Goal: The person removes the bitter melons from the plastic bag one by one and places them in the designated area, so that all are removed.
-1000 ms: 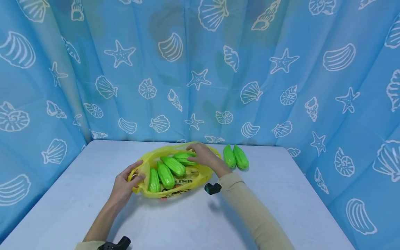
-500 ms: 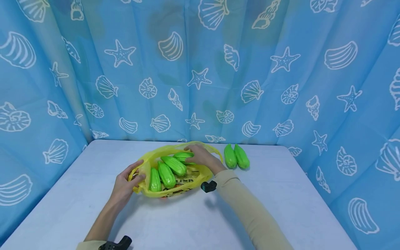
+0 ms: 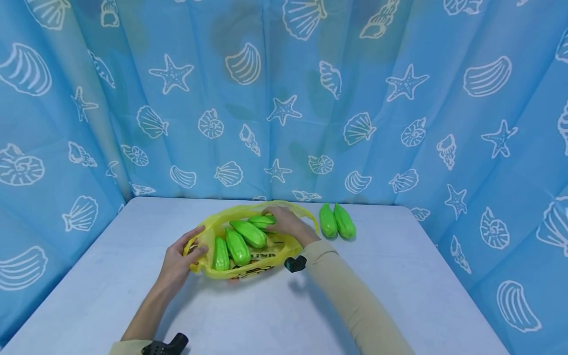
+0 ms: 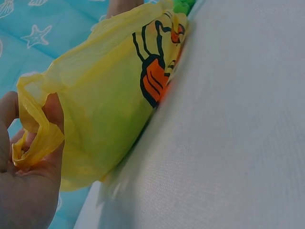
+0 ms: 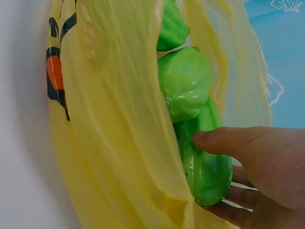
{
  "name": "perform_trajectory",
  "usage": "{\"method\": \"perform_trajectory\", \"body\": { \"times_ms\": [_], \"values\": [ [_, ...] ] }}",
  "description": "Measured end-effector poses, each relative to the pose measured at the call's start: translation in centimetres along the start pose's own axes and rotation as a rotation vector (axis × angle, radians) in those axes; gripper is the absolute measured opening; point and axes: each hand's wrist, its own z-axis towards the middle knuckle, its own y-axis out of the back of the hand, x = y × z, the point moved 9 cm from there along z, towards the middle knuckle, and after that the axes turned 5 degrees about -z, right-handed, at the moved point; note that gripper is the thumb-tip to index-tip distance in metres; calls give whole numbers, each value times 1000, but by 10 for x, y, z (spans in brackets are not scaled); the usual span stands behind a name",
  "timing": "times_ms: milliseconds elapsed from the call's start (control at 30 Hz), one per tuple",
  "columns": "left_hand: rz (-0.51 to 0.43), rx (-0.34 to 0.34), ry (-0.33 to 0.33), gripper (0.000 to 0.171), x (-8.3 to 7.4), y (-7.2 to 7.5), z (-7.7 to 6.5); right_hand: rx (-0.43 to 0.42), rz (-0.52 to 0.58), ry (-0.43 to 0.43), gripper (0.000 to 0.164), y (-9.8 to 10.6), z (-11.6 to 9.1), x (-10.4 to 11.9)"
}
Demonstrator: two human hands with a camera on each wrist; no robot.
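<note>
So the right hand [image 3: 286, 223] has a ribbed green gourd [image 5: 207, 169] between thumb and fingers: the right wrist view shows the thumb laid along the near side, with the other fingers tucked around the far side. That gourd is inside the yellow plastic bag [image 4: 105, 109], at the right end of the row in there, with its neighbor touching it.

The left hand [image 3: 177, 256] has hold of the bag's left end, thumb on one side of the plastic and fingers on the other, with a loop of handle bunched at the palm. How tight that grip is, I can't tell.

Three more gourds [image 3: 237, 246] lie in the bag between the two hands, all glossy, leaning at different angles. The bag's mouth gapes upward, and its outside has black and orange print. Just past its right edge, a loose pair of gourds [image 3: 328, 221] sits side by side near the back of the white table [image 3: 266, 315].

Both arms have beige sleeves [image 3: 355, 296] and a black wrist device [image 3: 295, 264]. Behind everything hangs a blue curtain [image 3: 177, 123] with white seashells and starfish.
</note>
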Motion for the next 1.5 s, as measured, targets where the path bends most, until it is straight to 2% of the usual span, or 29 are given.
{"method": "perform_trajectory", "body": {
  "times_ms": [367,733,1500],
  "values": [
    [15,1,1,57,1,-1,1,14,3,-15,49,4,-3,-2],
    [28,-14,16,58,2,-1,3,-15,9,19,49,14,-8,0],
    [40,-13,10,59,0,0,0,-22,-22,-15,50,35,-26,-1]
  ]
}}
